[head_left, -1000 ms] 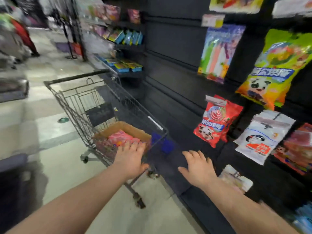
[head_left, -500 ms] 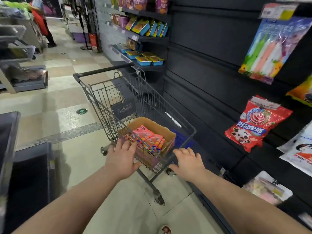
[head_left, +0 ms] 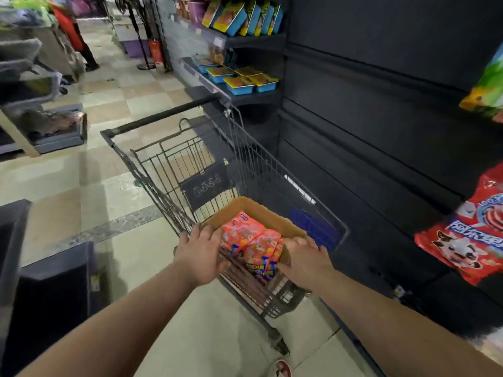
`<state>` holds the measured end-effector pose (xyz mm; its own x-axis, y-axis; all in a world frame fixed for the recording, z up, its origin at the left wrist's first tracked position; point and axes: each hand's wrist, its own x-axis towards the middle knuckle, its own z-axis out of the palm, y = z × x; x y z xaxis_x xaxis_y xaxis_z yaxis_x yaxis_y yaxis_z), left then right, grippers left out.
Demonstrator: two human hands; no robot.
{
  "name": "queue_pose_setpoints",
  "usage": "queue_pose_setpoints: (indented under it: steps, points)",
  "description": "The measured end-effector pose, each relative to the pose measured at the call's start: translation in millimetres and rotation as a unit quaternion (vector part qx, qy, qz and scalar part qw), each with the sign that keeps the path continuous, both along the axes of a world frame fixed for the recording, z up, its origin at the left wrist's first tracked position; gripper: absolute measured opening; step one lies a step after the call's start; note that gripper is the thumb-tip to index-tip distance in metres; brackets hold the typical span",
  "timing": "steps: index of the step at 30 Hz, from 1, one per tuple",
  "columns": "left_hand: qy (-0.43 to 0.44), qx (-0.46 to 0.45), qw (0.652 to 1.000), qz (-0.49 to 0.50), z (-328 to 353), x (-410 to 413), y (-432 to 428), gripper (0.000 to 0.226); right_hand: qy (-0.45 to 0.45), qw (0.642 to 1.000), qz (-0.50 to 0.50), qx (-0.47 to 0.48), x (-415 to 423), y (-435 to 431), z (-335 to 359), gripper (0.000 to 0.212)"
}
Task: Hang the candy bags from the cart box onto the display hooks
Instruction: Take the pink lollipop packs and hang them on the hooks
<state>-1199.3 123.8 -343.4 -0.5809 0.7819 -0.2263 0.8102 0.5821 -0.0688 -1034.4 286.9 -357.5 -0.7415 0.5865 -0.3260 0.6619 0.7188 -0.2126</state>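
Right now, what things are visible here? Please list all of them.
shopping cart: one, dark grey, in the aisle
cardboard box: one, brown, inside the cart
candy bags: several, orange-pink, in the box
red bag: one, red, on the display at right
green bag: one, green-yellow, upper right
blue trays: about four, blue, far shelf
left hand: one, bare, box's left edge
right hand: one, bare, box's right edge

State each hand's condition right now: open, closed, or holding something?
Left hand: open, fingers straight, beside the candy bags, holding nothing.
Right hand: open, fingers straight, holding nothing.
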Motion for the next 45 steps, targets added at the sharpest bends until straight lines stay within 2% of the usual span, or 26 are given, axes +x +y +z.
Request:
queue_pose_setpoints:
  steps: [8,15,22,28,34,41,45]
  points:
    - [-0.037,-0.053,0.998,-0.002,-21,-49,80,0.081,-0.051,0.998,0.004,-0.036,-44,85,-18,0.063]
    - [-0.068,-0.097,0.992,-0.034,-43,-81,115,0.079,-0.080,0.994,-0.017,-0.077,-67,110,-47,0.069]
    - [-0.102,-0.169,0.977,-0.086,-88,-132,159,0.080,-0.111,0.982,-0.086,-0.124,-90,119,-81,0.070]
    - [-0.151,-0.202,0.956,-0.146,-128,-194,202,0.083,-0.162,0.958,-0.170,-0.168,-124,121,-111,0.062]
    - [-0.199,-0.223,0.942,-0.153,-177,-254,229,0.078,-0.160,0.935,-0.229,-0.220,-172,127,-158,0.059]
    - [-0.254,-0.249,0.928,-0.111,-252,-288,238,0.079,-0.189,0.895,-0.293,-0.279,-197,127,-226,0.058]
    - [-0.285,-0.272,0.915,-0.083,-290,-295,238,0.082,-0.176,0.872,-0.338,-0.307,-197,130,-259,0.051]
